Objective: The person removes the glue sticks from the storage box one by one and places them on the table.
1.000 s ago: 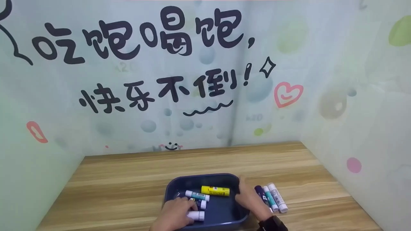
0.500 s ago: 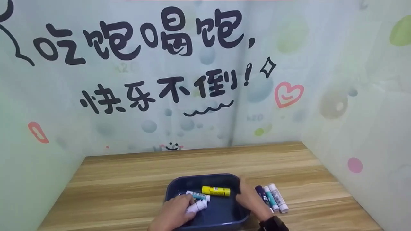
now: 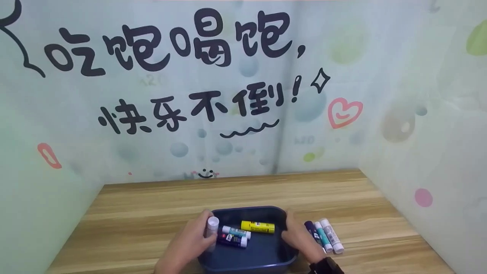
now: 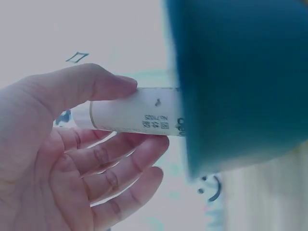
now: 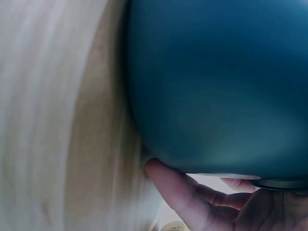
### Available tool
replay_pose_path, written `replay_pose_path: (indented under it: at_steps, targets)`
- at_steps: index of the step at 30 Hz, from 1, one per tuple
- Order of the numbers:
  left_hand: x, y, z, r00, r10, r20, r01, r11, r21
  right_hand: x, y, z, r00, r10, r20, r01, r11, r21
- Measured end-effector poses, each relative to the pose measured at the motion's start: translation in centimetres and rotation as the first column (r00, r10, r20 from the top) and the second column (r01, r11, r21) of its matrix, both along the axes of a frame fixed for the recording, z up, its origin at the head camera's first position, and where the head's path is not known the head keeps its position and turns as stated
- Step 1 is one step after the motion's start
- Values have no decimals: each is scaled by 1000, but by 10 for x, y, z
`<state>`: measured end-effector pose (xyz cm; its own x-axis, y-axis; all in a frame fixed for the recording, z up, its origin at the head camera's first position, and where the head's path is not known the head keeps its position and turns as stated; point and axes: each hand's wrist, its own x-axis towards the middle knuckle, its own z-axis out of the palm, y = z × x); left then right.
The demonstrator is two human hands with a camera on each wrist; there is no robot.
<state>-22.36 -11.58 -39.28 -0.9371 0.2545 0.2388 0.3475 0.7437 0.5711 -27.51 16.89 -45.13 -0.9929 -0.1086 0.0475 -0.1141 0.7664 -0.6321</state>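
My left hand (image 3: pixel 190 236) pinches a white glue stick (image 3: pixel 212 225) between thumb and fingers, upright at the left rim of a dark blue tray (image 3: pixel 268 253). In the left wrist view, printed lettering shows on this glue stick (image 4: pixel 139 111), and the tray wall hides its far end. My right hand (image 3: pixel 300 236) grips the tray's right rim, thumb on the inner side. Inside the tray lie a yellow glue stick (image 3: pixel 258 227), a teal-and-white glue stick (image 3: pixel 236 231) and a dark navy glue stick with a white end (image 3: pixel 233 240).
On the wooden table (image 3: pixel 152 209), just right of the tray, a dark purple glue stick (image 3: pixel 312 231), a teal one (image 3: pixel 323 236) and a white one (image 3: pixel 331 236) lie side by side, partly behind my right wrist. Printed wall panels (image 3: pixel 243 152) enclose the table at the back and sides.
My left hand has lifted the white glue stick off the tray floor, turned it upright and brought it to the left rim. The navy one is uncovered. My right hand stays put.
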Motion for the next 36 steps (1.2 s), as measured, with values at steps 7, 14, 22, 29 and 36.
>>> replay_pose_path:
  at_steps: [7,14,22,29,36]
  targets:
    - [8,-17,20,992,126,5,-126,986,109,-1,-1,2,998,-19,55,19,1000,7]
    - [6,-45,24,980,197,38,-200,969,146,0,-1,2,1000,-12,23,11,1000,24]
    - [-8,-87,0,954,288,82,-289,957,-3,-1,0,0,999,17,-27,-16,1000,22]
    - [-18,-103,-21,924,351,154,-359,933,31,0,0,0,999,11,-40,-10,1000,17]
    - [-13,-109,-24,882,398,251,-410,912,-5,-1,0,1,1000,-12,17,12,1000,5]
